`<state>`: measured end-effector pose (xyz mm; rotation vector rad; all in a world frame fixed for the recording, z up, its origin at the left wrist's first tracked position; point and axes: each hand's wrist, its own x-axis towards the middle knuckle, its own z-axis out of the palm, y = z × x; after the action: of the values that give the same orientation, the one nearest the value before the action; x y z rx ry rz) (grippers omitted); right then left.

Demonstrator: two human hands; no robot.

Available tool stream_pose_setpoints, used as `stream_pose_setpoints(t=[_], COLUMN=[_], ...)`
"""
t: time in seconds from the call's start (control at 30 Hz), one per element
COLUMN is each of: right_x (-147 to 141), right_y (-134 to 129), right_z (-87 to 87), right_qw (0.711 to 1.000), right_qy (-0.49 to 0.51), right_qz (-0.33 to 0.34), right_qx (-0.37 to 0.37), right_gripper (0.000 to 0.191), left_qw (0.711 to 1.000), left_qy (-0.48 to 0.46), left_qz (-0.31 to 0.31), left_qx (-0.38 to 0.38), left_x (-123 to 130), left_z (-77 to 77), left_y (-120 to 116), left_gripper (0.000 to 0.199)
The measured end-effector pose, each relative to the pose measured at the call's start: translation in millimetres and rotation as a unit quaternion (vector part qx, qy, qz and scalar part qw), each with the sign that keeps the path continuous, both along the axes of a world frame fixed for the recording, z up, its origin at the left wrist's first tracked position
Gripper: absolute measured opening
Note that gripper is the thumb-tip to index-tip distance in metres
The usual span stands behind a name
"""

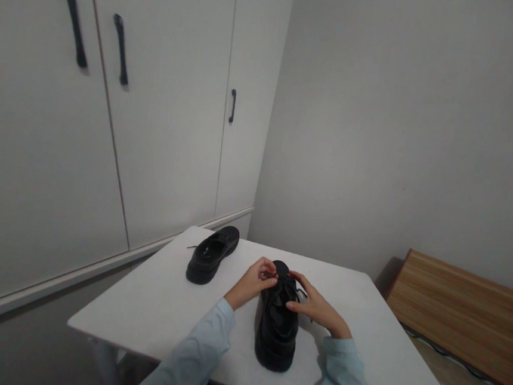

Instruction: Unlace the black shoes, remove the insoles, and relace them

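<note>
A black lace-up shoe (276, 338) stands on the white table in front of me, heel toward me and toe pointing away. My left hand (255, 281) is at the left of its lacing, fingers curled and thumb bent in, pinching at the shoelace (288, 286); the exact grip is too small to make out. On the right side, my right hand (316, 308) curves round the upper, with the thumb by the shoe's opening and the index finger near the front of the lacing. A second black shoe (205, 266) lies apart at the far left, a lace end sticking out.
The white table (147, 309) carries both shoes. White cabinets (173, 119) with dark handles rise along the left, close to the table's far left edge. A grey wall (401, 127) stands behind. At the right is a wood-grain board (465, 318), with a dark cable (449, 355) below it.
</note>
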<state>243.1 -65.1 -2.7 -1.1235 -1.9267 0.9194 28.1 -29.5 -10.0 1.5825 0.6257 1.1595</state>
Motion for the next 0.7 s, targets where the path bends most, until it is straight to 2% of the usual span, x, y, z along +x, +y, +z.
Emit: stream_pose_setpoints(t=[0.1,0.2,0.47,0.7], right_x=[0.0,-0.1,2.4,16.8], right_y=[-1.0,-2.2,1.0,9.4], right_z=[1.0,1.9,-5.2,-17.1], right_qw=[1.000,1.000,0.999,0.999], right_qy=[0.004,0.002,-0.013,0.022], right_qz=[0.001,-0.006,-0.025,0.011], right_qx=[-0.002,-0.019,-0.038,-0.032], right_gripper=[0.075,0.076,0.079,0.085], left_qw=[0.998,0.995,0.993,0.997], left_qy=[-0.054,-0.081,-0.103,-0.014], left_qz=[-0.027,-0.027,0.027,0.070], left_qx=[-0.035,-0.051,-0.046,0.032], left_x=[-1.0,-1.5,-0.2,-5.1], left_z=[-2.1,-3.9,1.1,-2.5], left_y=[1.2,1.8,0.6,5.9], left_gripper=[0.035,0.037,0.032,0.014])
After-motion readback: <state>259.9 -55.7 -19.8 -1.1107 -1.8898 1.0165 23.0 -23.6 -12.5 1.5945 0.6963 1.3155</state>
